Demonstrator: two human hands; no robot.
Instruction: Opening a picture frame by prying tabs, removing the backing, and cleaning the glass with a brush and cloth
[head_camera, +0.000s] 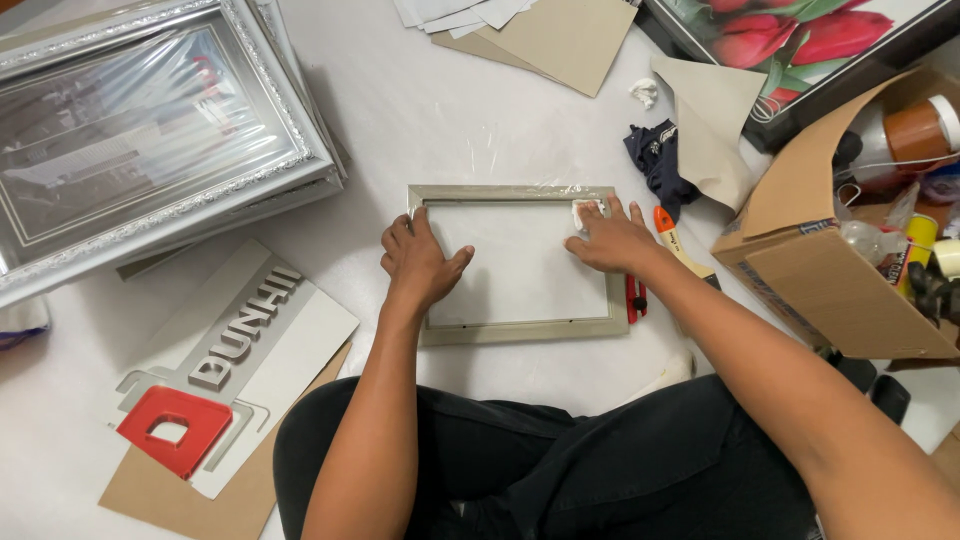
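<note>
Mid-picture, the grey picture frame (520, 334) lies flat on the floor; the left hand (418, 262) presses its glass with fingers spread, the right hand (613, 240) pins a white wad (584, 212) under its fingertips

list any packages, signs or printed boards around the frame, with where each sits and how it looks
sign board: left of the left hand, flat white-grey panel with raised grey letters and a red block.
cardboard box: beside the right hand, open, brown, holding bottles and tubes.
flower picture: top right, red tulips in a dark frame.
wrapped frames: top left, silver, under clear film.
</note>
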